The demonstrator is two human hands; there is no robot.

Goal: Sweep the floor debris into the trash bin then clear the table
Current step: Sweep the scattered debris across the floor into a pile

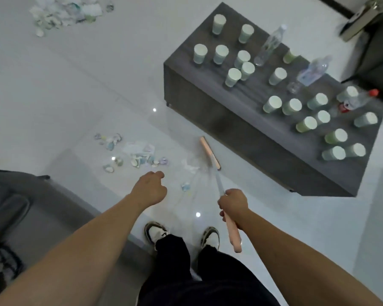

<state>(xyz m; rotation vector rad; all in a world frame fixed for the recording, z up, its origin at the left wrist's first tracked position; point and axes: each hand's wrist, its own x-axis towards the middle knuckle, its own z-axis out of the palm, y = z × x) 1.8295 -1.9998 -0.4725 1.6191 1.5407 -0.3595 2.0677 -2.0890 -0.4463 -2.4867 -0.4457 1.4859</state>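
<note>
Right hand (232, 203) fingers wrap the broom (209, 156) handle, head beyond beside debris (137, 154); left hand (152, 187) loosely curled, empty, balancing.

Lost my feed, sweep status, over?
Right hand grips broom, head on floor. Left hand free, fingers curled. Debris left of broom head, unswept. Table right of broom, cups uncleared.
</note>
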